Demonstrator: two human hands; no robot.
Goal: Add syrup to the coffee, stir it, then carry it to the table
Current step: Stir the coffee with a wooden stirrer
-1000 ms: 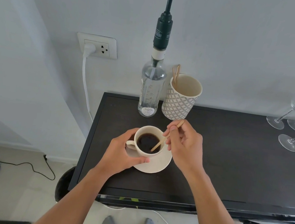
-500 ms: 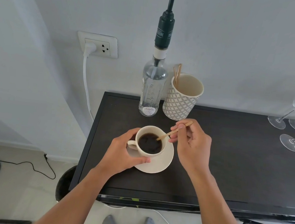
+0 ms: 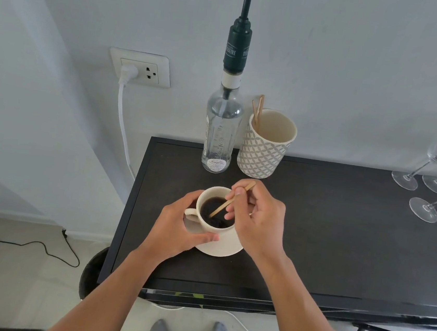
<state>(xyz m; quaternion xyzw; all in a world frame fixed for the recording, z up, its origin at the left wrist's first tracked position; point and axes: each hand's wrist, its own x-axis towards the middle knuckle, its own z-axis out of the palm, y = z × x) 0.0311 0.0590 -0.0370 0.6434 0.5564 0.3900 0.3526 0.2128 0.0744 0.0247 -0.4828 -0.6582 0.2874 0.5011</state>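
A: Where is the coffee?

B: In a cream coffee cup (image 3: 212, 226) with dark coffee (image 3: 216, 212) in it, standing on a cream saucer (image 3: 225, 247) toward the near left part of the dark bench (image 3: 340, 233).

A: What are the hands doing?

B: The left hand (image 3: 177, 231) is curled around the cup's left side. Its thumb lies along the near wall of the cup and its fingers reach round the far side, with the cup handle (image 3: 191, 214) showing between them, so that grip is closed on the cup. The right hand (image 3: 257, 221) pinches a thin wooden stir stick (image 3: 228, 204) between thumb and fingertips. The stick slants down to the left, its lower end dipped in the coffee and its upper end poking out past the fingers on the far side.

A: And the syrup?

B: A clear glass syrup bottle (image 3: 222, 135) with a dark green pump top (image 3: 237, 47) stands upright at the far edge of the bench, against the white wall. It is beyond the cup and apart from it.

A: Anything else close by?

B: Just right of the bottle stands a patterned grey and white tumbler (image 3: 264, 151) with a couple of spare wooden sticks (image 3: 257, 110) leaning at its left rim. Wine glasses (image 3: 433, 184) stand at the far right of the bench. On the wall to the left is a power socket (image 3: 141, 68) with a white plug and cable running down.
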